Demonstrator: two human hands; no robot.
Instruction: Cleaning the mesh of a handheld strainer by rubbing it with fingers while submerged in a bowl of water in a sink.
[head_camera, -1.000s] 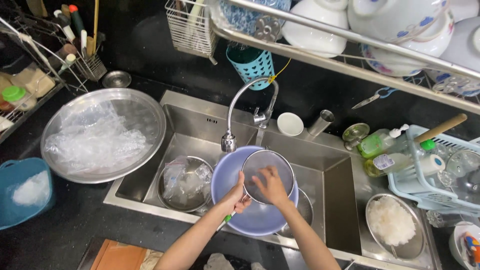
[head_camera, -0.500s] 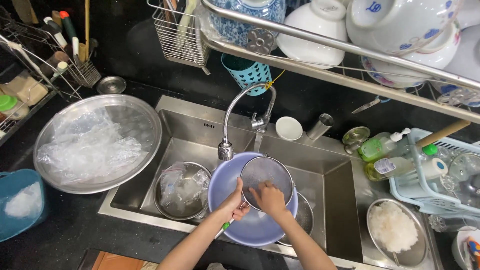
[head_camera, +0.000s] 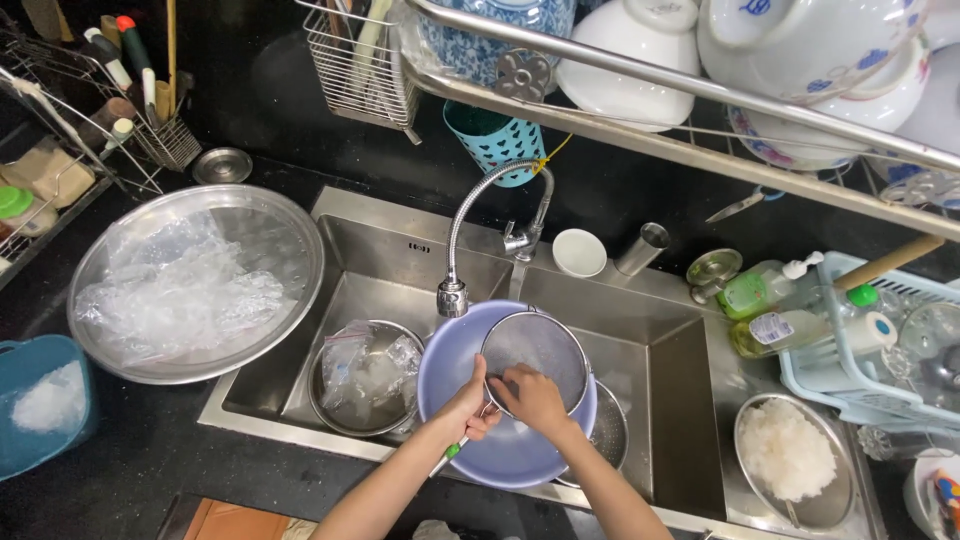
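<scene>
Black countertop surrounds a steel double sink (head_camera: 600, 300), and over its middle the two hands meet at one round mesh strainer (head_camera: 535, 360). The left hand (head_camera: 465, 410) is closed around the strainer's handle, whose green tip shows just below the wrist, while the right hand (head_camera: 535, 398) presses its curled fingers against the strainer's lower rim; whether it actually grips the rim cannot be told. The strainer sits tilted inside one lavender plastic basin (head_camera: 480, 445), directly beneath the curved faucet (head_camera: 455, 290). One metal bowl (head_camera: 365, 380) holding crumpled clear plastic lies in the left half of the sink, and one perforated metal colander (head_camera: 612, 435) peeks from under the basin in the right half. On the counter to the left rests one large round steel tray (head_camera: 290, 250) with more clear plastic on it. To the right, one metal bowl of white rice (head_camera: 790, 470) stands near two soap bottles (head_camera: 760, 300) and a pale blue basket (head_camera: 850, 380).
</scene>
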